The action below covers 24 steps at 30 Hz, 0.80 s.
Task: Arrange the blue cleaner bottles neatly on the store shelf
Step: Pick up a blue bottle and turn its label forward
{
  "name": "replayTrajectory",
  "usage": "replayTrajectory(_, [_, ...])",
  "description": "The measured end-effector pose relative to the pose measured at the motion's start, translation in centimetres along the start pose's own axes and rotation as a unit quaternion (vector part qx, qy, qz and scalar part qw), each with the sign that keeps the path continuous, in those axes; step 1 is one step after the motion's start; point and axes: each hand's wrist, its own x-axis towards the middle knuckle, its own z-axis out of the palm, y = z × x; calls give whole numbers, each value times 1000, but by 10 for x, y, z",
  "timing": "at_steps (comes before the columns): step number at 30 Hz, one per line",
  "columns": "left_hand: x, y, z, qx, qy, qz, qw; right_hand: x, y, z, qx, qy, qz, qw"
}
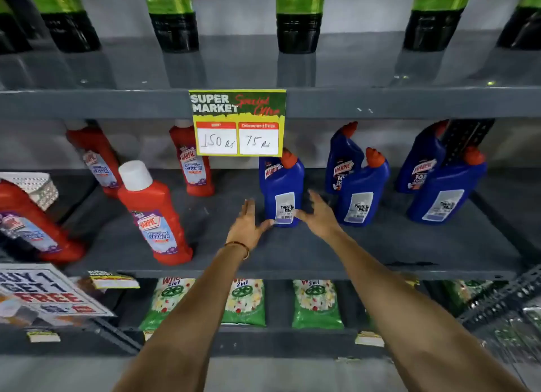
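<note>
Several blue cleaner bottles with orange caps stand on the grey middle shelf (380,251). The nearest blue bottle (281,186) stands upright at the centre with its back label facing me. My left hand (248,224) is open just left of its base, thumb tip touching the bottom. My right hand (317,213) is open just right of it, fingers spread, thumb near the label. Further right, two pairs of blue bottles stand one behind the other: a middle pair (361,189) and a right pair (448,189).
Red bathroom-cleaner bottles (155,216) occupy the shelf's left half. A yellow price card (237,123) hangs from the shelf above. Green-and-black bottles (298,16) stand on the top shelf. Green packets (317,303) lie on the shelf below, by a "Buy 1 Get 1 Free" sign (44,292).
</note>
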Motion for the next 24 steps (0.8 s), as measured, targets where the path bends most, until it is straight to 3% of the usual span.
replayTrajectory(5, [32, 5, 2, -108, -20, -37, 993, 23, 3, -2, 129, -48, -27, 990])
replayTrajectory(18, [51, 7, 7, -185, -16, 4, 983, 34, 2, -3, 182, -64, -32, 981])
replayTrajectory(21, [41, 7, 7, -222, 10, 8, 975, 31, -6, -6, 210, -49, -33, 976])
replayTrajectory(24, [30, 15, 12, -188, 73, 15, 979, 27, -19, 1, 214, -54, -39, 975])
